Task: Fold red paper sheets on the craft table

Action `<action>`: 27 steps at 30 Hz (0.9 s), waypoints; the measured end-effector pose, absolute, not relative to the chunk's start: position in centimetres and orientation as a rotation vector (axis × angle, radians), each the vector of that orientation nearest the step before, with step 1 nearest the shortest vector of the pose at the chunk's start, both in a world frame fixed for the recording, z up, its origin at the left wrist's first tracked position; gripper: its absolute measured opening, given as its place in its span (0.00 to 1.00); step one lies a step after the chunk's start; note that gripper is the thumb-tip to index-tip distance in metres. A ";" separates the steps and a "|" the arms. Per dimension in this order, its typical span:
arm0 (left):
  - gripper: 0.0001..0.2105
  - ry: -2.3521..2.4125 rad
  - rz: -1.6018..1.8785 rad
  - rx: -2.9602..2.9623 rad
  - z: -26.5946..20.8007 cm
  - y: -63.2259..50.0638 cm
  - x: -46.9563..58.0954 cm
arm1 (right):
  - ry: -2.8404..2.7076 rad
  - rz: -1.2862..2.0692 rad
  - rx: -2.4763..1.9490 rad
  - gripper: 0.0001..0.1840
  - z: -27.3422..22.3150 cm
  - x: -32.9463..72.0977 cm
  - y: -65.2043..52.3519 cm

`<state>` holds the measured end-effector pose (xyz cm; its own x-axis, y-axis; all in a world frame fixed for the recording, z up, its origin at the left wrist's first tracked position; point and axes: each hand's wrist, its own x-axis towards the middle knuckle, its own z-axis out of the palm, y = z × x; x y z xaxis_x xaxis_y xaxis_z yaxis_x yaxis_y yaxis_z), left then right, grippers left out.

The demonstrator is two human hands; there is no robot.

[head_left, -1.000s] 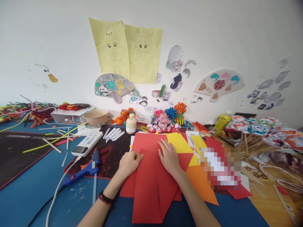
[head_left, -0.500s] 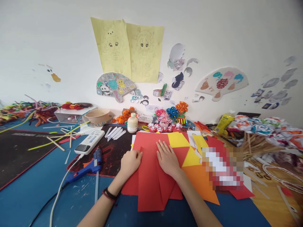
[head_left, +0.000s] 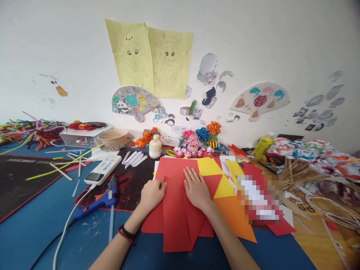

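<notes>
Red paper (head_left: 176, 225) lies folded in front of me on other red sheets, its near end reaching over the table edge side toward me. My left hand (head_left: 153, 195) is closed at the paper's left edge, thumb and curled fingers pinching it. Flat on top of the paper rests my right hand (head_left: 196, 188), fingers stretched out and pointing away from me. Under and beside the red paper, yellow paper (head_left: 208, 167) and orange paper (head_left: 236, 215) spread to the right.
Left of the papers are a blue glue gun (head_left: 108, 197), a white power strip (head_left: 103, 169) and white paper strips (head_left: 134, 159). A cream bottle (head_left: 155, 146) and pipe-cleaner flowers (head_left: 203, 135) stand behind. At right are a yellow bottle (head_left: 262, 146) and a blurred-out patch.
The whole scene has shifted slightly left as the camera turned. Both hands keep the same position on the red paper.
</notes>
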<state>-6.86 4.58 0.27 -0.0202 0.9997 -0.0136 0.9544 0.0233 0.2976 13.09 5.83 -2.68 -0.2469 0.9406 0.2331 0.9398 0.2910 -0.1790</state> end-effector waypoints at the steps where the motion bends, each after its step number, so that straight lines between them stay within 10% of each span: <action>1: 0.17 2.071 0.302 2.039 0.2 4.6 -6.9 | -2.269 -0.001 -1.710 0.28 -2.7 13.1 5.8; 27: 0.18 1.990 0.497 1.962 -0.1 4.3 -7.3 | -2.101 -0.211 -1.767 0.13 -2.1 12.4 5.6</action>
<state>-7.26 4.29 -0.05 -0.0209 0.9994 0.0273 0.8949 0.0066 0.4462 12.39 5.56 -2.11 -0.1328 0.9138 0.3838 0.9719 0.1959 -0.1302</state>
